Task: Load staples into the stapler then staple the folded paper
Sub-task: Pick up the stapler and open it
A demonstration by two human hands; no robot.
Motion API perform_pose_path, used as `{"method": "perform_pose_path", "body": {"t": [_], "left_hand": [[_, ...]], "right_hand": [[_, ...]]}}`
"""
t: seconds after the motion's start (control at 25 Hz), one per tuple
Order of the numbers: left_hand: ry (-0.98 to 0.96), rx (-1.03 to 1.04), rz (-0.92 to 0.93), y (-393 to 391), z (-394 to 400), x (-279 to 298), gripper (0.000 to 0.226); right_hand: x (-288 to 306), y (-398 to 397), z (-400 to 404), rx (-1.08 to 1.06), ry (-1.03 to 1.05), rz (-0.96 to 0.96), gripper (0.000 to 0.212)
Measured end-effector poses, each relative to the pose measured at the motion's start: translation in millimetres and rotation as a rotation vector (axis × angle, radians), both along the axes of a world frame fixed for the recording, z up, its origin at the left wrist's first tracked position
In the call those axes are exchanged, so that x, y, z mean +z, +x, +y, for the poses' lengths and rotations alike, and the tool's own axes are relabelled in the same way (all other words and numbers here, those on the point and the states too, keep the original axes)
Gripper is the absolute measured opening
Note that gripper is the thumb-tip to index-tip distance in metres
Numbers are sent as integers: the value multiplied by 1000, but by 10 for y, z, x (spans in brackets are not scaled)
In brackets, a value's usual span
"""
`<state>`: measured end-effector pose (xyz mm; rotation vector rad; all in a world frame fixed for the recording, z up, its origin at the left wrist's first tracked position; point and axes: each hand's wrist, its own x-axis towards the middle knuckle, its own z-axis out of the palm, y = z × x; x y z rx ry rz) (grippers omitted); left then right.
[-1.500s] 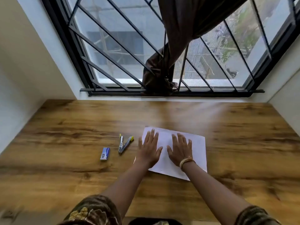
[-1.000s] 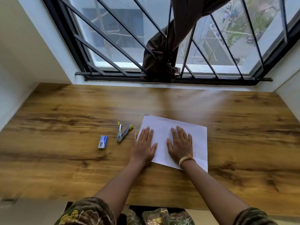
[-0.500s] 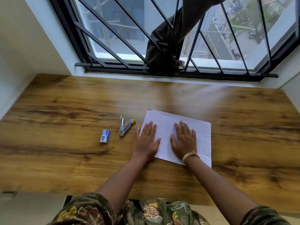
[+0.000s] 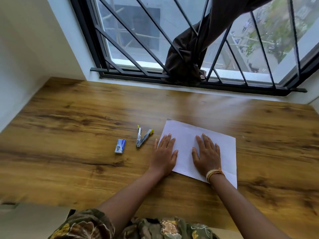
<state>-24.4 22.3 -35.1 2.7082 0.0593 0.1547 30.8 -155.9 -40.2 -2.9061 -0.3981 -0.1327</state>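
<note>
We see a wood-grain bench (image 4: 77,161) with a smooth, faintly glossy finish. The paper (image 4: 186,137) looks matt white. The stapler (image 4: 140,140) is shiny metal with yellow plastic tips. The staple box (image 4: 120,146) looks like printed card. Dark cloth (image 4: 188,54) hangs on black metal bars (image 4: 120,49).

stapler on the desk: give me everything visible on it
The stapler is small, with silvery metal arms and yellow tips. It lies swung open in a V, the hinge toward the person and both yellow ends pointing toward the window. It rests on the wooden desk, between the blue staple box and the white paper, touching neither. No hand touches it.
</note>
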Motion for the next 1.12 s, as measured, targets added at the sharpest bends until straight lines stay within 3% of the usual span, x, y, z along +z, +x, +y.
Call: {"method": "perform_pose_path", "body": {"t": [0.16, 0.24, 0.36, 0.44, 0.52, 0.72, 0.8, 0.96, 1.04, 1.12], "left_hand": [[-152, -73, -184, -211, 170, 19, 43], [-202, -74, -260, -288, 289, 53, 35], [-239, 43, -312, -400, 450, 97, 31], [-232, 92, -320, -451, 540, 70, 26], [-233, 113, -316, -494, 573, 17, 23], [-338, 191, -286, -503, 573, 15, 21], [-437, 259, -282, -499, 602, 11, 21], [-687, 602, -292, -344, 560, 168, 21], [-863, 724, -142, -164, 564, 278, 19], [-1048, 686, -7, 31, 603, 334, 23]], "right_hand": [[79, 11, 268, -132, 243, -12, 49], [197, 52, 576, -95, 385, -23, 37], [449, 105, 1090, 56, 534, 278, 34], [550, 164, 1388, 199, 465, 445, 42], [585, 219, 1606, 374, 278, 478, 44], [552, 350, 1602, 491, 52, 422, 19], [538, 401, 1467, 507, 48, 357, 17], [531, 385, 1198, 518, 110, 207, 15], [541, 320, 1124, 535, 138, 149, 14], [570, 242, 1089, 520, 150, 108, 15]]}}
